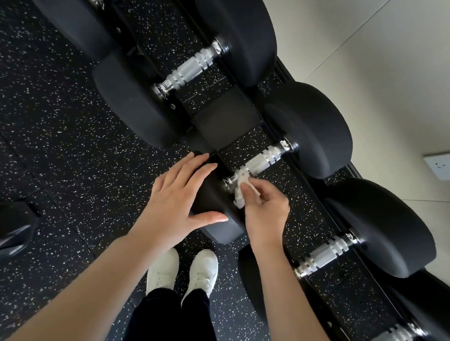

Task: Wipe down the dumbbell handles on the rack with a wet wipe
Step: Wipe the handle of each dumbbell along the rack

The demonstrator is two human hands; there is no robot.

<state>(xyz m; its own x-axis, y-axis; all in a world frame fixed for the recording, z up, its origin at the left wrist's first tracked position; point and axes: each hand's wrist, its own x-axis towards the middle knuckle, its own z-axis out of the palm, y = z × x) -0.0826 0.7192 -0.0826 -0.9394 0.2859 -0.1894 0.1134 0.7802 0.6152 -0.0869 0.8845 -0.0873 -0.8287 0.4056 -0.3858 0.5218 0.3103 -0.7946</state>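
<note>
On rack, right hand (265, 207) pinches wet wipe (242, 187) against near end of dumbbell handle (260, 163); left hand (178, 199) flat, released, steadying dumbbell head (215, 210). Advice: wrap wipe fully round handle, twist along knurling to far end.

Dumbbells (260, 165) sit in a row on rack (226, 122); wall outlet (446, 166) right; shoes (182, 271) on floor (45, 128) before rack.

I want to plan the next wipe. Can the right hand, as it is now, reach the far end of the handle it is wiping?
Probably yes. The right hand pinches the wet wipe at the near end of the handle, and the rest of the handle lies bare, with nothing across it. The left hand rests on the near weight head, off the handle.
</note>
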